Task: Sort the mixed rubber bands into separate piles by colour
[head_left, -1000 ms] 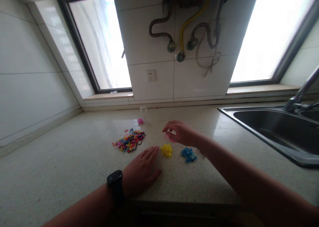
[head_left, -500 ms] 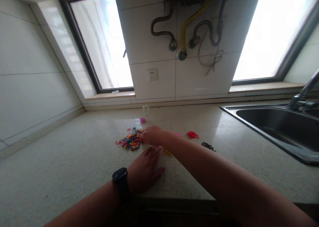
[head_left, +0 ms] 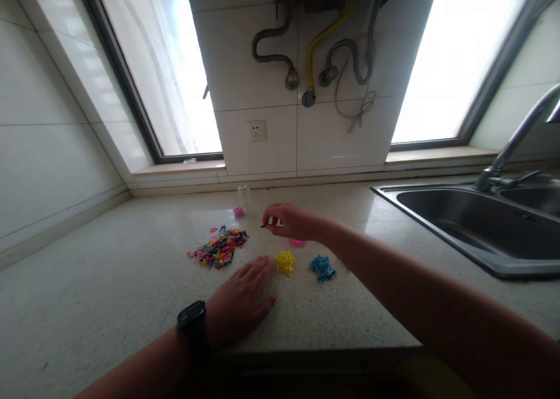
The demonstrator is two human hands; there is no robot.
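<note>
Right grip [head_left: 286, 221] rightward, dark piece [head_left: 263, 226] between fingertips [head_left: 265, 219]

Right hand [head_left: 286, 220] seemingly drew a dark piece [head_left: 263, 226] away.

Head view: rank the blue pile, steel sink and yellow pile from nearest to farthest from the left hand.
1. Yellow pile, just right of the left hand.
2. Blue pile, farther right.
3. Steel sink, at the far right.

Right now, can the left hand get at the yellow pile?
Likely yes. The left hand lies on the counter right beside the yellow pile, with nothing visible between them. The right hand, pinching a small dark piece, is beyond the pile, so it seems clear of that path.
</note>
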